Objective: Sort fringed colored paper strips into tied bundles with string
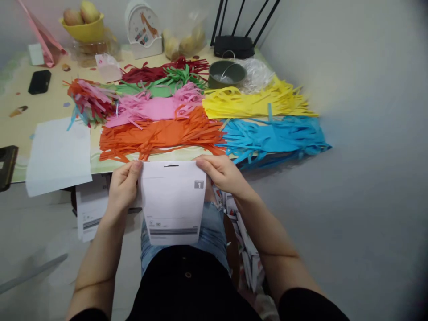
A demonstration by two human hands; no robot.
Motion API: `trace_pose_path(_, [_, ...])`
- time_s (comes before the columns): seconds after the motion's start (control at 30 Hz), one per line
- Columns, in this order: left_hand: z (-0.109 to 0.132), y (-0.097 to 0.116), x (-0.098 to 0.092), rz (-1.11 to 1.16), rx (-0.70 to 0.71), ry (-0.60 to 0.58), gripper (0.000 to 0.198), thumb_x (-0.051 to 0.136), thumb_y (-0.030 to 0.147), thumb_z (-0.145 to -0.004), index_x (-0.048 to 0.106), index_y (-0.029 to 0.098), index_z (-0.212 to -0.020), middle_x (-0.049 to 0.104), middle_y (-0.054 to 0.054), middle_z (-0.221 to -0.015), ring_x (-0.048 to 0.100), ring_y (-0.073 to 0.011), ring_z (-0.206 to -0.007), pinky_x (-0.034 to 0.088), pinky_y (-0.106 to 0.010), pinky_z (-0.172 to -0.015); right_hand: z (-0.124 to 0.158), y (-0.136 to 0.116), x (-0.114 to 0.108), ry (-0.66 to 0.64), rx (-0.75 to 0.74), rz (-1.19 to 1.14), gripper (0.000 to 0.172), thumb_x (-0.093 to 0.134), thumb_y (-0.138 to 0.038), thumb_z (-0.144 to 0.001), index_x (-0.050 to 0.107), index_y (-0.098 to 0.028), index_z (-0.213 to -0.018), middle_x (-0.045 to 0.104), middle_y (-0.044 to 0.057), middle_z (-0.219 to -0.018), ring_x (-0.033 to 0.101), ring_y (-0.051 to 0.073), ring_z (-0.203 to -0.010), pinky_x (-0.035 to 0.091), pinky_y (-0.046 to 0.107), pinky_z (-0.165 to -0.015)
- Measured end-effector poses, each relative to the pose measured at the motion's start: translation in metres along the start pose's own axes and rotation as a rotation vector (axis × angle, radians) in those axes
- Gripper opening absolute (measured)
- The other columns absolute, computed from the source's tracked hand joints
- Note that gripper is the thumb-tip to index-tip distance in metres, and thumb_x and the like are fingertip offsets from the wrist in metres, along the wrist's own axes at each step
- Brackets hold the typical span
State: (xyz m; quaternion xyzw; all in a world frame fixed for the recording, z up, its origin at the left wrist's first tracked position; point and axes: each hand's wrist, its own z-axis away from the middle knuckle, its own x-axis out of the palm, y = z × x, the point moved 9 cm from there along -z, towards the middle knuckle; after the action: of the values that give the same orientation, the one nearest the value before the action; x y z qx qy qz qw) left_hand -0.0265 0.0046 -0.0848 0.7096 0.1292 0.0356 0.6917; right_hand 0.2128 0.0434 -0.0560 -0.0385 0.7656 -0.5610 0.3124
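Both my hands hold a white printed card (173, 198) with a hang slot near its top edge, over my lap. My left hand (125, 183) pinches the upper left corner, thumb on the face. The upper right corner is gripped by my right hand (219, 171) in the same way. A grey square with a "1" and dark bars are printed on the card. Just beyond it, on the table, lie bundles of cut paper strips: orange (160, 133), blue (274, 136), yellow (257, 102), pink (157, 107), green (162, 90) and dark red (147, 73).
A white sheet (60, 154) overhangs the table's front edge, with more printed cards (92, 205) below. Phones (39, 82) lie to the left. A dark green pail (227, 75), black router (234, 47), giraffe-printed box (144, 29) and yellow fruit bowl (83, 29) stand at the back. A wall rises on the right.
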Motion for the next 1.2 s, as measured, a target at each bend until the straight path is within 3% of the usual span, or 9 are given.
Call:
trace_pose_path(0.17, [0.004,-0.017,0.013,0.173,-0.147,0.033,0.054,0.069,0.068,-0.077,0.06,0.018,-0.057,0.056,-0.001,-0.053,0.047,-0.0128,-0.048,0.04,-0.026,-0.046,0.01,-0.004,-0.004,0.068,-0.038,0.045,0.05,0.041,-0.057,-0.099,0.068,-0.019,-0.082,0.069,0.003,-0.077,0.059,0.015,-0.065,0.045,0.027,-0.062])
trace_pose_path(0.3, [0.007,-0.017,0.019,0.112,-0.138,-0.002,0.038,0.083,0.052,-0.069,0.071,0.016,-0.071,0.066,-0.001,-0.065,0.055,-0.0127,-0.057,0.043,-0.023,-0.052,0.013,-0.002,-0.01,0.162,-0.021,0.084,0.047,0.043,-0.055,-0.099,0.07,-0.019,-0.083,0.071,0.004,-0.078,0.061,0.016,-0.066,0.047,0.027,-0.062])
trace_pose_path(0.5, [0.01,-0.016,0.022,0.151,-0.133,0.007,0.046,0.08,0.059,-0.07,0.069,0.015,-0.064,0.06,0.0,-0.057,0.046,-0.0102,-0.049,0.035,-0.023,-0.046,0.007,0.005,-0.008,0.114,-0.048,0.03,0.046,0.046,-0.054,-0.098,0.069,-0.018,-0.082,0.071,0.004,-0.079,0.06,0.015,-0.066,0.045,0.026,-0.061])
trace_pose_path(0.63, [0.004,-0.019,0.02,0.244,-0.14,0.043,0.05,0.074,0.063,-0.074,0.068,0.015,-0.064,0.065,-0.003,-0.06,0.057,-0.0139,-0.052,0.045,-0.025,-0.05,0.007,0.007,-0.012,0.129,-0.041,0.017,0.049,0.046,-0.057,-0.098,0.069,-0.017,-0.081,0.069,0.003,-0.076,0.059,0.015,-0.066,0.044,0.027,-0.061])
trace_pose_path(0.77, [-0.003,-0.005,-0.006,0.289,0.075,0.202,0.028,0.07,0.042,-0.083,0.075,0.019,-0.099,0.078,-0.008,-0.102,0.073,-0.0198,-0.085,0.058,-0.029,-0.075,0.011,0.007,-0.02,0.184,-0.013,0.063,0.05,0.045,-0.059,-0.097,0.065,-0.018,-0.076,0.066,0.003,-0.072,0.057,0.015,-0.063,0.043,0.027,-0.06])
trace_pose_path(0.9, [0.002,0.011,-0.009,0.19,0.221,0.17,0.048,0.072,0.031,-0.08,0.068,0.026,-0.127,0.062,-0.009,-0.142,0.062,-0.0241,-0.126,0.055,-0.031,-0.096,0.01,0.002,-0.02,0.201,-0.005,0.078,0.053,0.044,-0.063,-0.097,0.062,-0.019,-0.073,0.065,0.003,-0.071,0.059,0.016,-0.065,0.044,0.028,-0.062])
trace_pose_path(0.97, [0.005,0.01,0.001,0.121,0.173,0.102,0.046,0.072,0.037,-0.081,0.069,0.022,-0.125,0.07,-0.011,-0.128,0.065,-0.0243,-0.119,0.055,-0.031,-0.092,0.009,0.0,-0.014,0.183,-0.01,0.078,0.054,0.043,-0.064,-0.097,0.064,-0.019,-0.075,0.066,0.003,-0.072,0.06,0.016,-0.066,0.045,0.028,-0.063])
trace_pose_path(1.1, [0.01,0.0,0.007,0.023,0.031,0.12,0.027,0.075,0.042,-0.08,0.077,0.016,-0.087,0.071,-0.002,-0.073,0.064,-0.0149,-0.066,0.048,-0.023,-0.06,0.006,0.002,-0.008,0.133,-0.014,0.082,0.05,0.043,-0.057,-0.099,0.068,-0.019,-0.08,0.071,0.004,-0.077,0.063,0.017,-0.068,0.047,0.028,-0.064])
trace_pose_path(1.2, [0.013,0.004,0.002,-0.021,0.077,0.173,0.023,0.075,0.04,-0.08,0.077,0.017,-0.079,0.071,0.0,-0.071,0.06,-0.0136,-0.064,0.046,-0.023,-0.058,0.002,0.006,-0.004,0.012,-0.015,0.092,0.04,0.047,-0.049,-0.099,0.072,-0.018,-0.091,0.076,0.005,-0.089,0.068,0.019,-0.079,0.049,0.029,-0.071])
